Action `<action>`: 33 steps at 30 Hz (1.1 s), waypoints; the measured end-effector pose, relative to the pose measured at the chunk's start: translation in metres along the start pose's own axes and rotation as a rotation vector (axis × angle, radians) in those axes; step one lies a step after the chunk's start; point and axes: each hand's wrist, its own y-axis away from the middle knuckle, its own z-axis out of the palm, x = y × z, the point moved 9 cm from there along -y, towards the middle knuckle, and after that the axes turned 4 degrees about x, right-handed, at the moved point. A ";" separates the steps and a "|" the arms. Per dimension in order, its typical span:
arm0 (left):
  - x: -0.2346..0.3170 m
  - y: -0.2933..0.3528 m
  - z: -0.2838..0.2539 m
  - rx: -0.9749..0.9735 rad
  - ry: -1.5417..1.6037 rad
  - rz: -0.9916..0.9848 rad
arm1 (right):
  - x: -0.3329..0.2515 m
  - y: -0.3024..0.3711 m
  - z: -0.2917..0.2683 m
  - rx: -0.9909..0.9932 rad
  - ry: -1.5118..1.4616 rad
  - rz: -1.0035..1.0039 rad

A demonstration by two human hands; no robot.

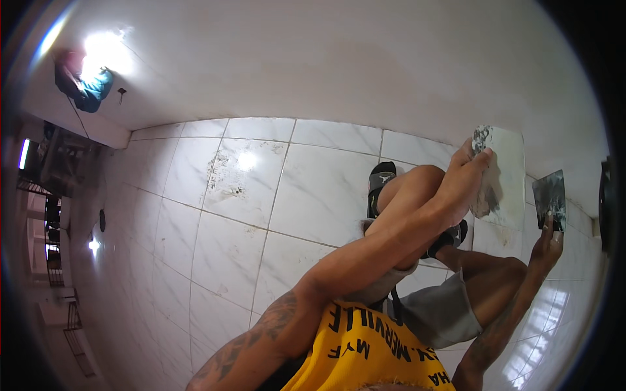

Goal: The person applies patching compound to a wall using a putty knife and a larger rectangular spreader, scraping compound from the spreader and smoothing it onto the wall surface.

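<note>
My left hand (464, 174) is closed on the near edge of a pale flat rectangular plate (507, 163). Dark and whitish smears mark its surface, and the thumb lies on top. Farther right, my right hand (549, 240) grips the lower edge of a dark flat scraper blade (551, 189) streaked with white paste. The blade stands tilted beside the plate, with a gap between them. Both tools are held close to the pale wall (365, 72), above the tiled floor.
I squat on white marbled floor tiles (313, 189), some stained. My shoe (382, 186) is near the wall's foot. A bright lamp (107, 52) shines at the far left, beside a dark teal cloth bundle (94, 88). A small dark object (102, 220) lies on the floor at left.
</note>
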 end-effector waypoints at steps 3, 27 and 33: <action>0.001 0.002 0.000 0.008 -0.013 -0.008 | 0.000 -0.003 0.001 -0.014 -0.007 -0.026; 0.001 0.005 0.003 -0.013 0.032 0.010 | -0.007 -0.003 0.009 -0.084 -0.138 -0.051; 0.010 0.010 0.006 -0.001 0.063 0.021 | -0.019 -0.002 0.003 -0.128 -0.158 -0.062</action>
